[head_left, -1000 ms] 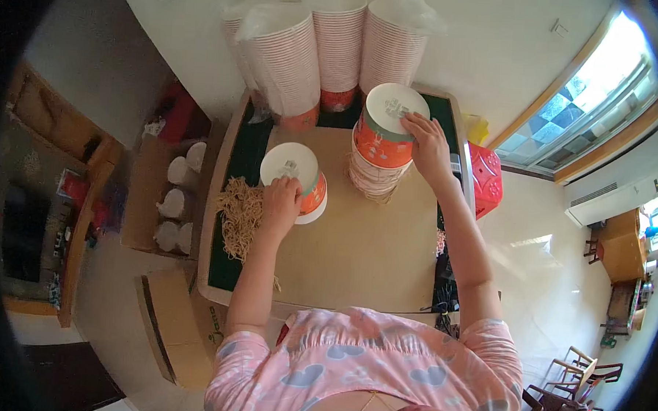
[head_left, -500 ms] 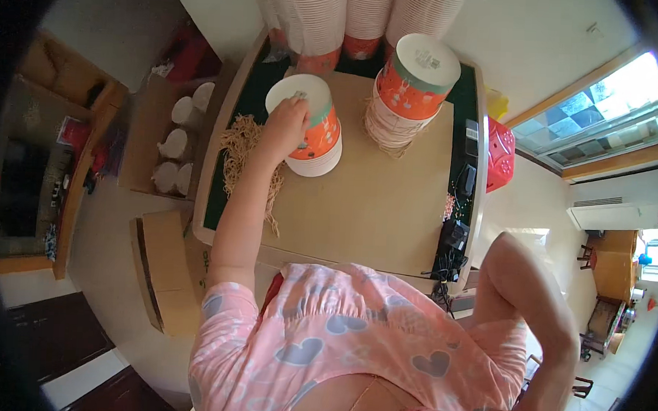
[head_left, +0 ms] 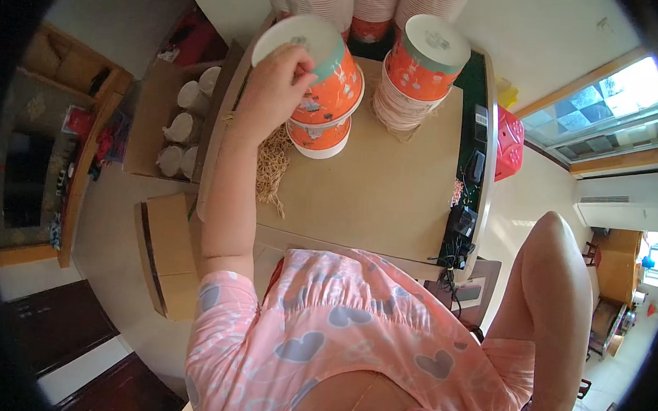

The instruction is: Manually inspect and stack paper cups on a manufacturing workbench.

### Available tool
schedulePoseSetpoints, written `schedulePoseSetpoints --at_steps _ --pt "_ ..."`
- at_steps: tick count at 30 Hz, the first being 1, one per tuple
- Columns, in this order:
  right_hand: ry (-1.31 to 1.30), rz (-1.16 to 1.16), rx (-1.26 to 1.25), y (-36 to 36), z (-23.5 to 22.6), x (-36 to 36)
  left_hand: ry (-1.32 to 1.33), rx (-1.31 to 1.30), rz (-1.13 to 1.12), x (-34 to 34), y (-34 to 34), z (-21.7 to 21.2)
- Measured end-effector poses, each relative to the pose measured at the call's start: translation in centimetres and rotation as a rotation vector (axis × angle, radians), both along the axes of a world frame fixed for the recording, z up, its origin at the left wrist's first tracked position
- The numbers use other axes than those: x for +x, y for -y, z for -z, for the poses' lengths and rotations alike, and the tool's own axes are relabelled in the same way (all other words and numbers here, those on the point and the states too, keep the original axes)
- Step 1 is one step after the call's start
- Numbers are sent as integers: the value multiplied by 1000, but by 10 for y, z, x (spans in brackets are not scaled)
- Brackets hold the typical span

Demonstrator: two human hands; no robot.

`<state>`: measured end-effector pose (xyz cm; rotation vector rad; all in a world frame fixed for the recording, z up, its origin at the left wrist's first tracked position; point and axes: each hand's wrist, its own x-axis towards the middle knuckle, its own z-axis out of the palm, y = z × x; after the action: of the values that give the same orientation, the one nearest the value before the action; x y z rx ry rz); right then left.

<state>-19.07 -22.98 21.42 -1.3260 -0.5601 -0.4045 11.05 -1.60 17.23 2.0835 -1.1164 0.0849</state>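
Observation:
My left hand is pinched on the recessed base of an upside-down orange paper bucket with a green band and a white bottom. That bucket is tilted and raised over a second upside-down orange bucket, which stands on the cardboard-topped table. Beside them, under my forearm, lies a loose heap of tan twine. To the right stands another upturned stack, with an orange bucket on top and pale cords around the rims below. My right arm is bent at the side; its hand is out of view.
Tall nested bucket stacks stand at the table's far edge. Black adapters and cables line the right edge, beside a red plastic stool. On the left are a carton of white rolled items and a flattened cardboard box.
My left hand has lifted the bucket up off the left stack, exposing the orange side of the one below. My right arm has shifted slightly; the whole view has moved a little.

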Motion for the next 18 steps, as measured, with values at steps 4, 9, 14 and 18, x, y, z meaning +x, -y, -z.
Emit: schedulePoseSetpoints --at_steps 4,9,14,18 --pt "-143 87 -53 -3 9 -2 -332 -314 14 -20 -22 -30" --pt "-321 211 -127 -8 19 -3 -950 -778 294 -37 -33 -2" --pt "-494 349 -219 -25 16 -5 -1640 -862 5 -63 -52 117" --pt "-605 404 -299 -37 32 17 -1693 -661 74 -97 -75 222"
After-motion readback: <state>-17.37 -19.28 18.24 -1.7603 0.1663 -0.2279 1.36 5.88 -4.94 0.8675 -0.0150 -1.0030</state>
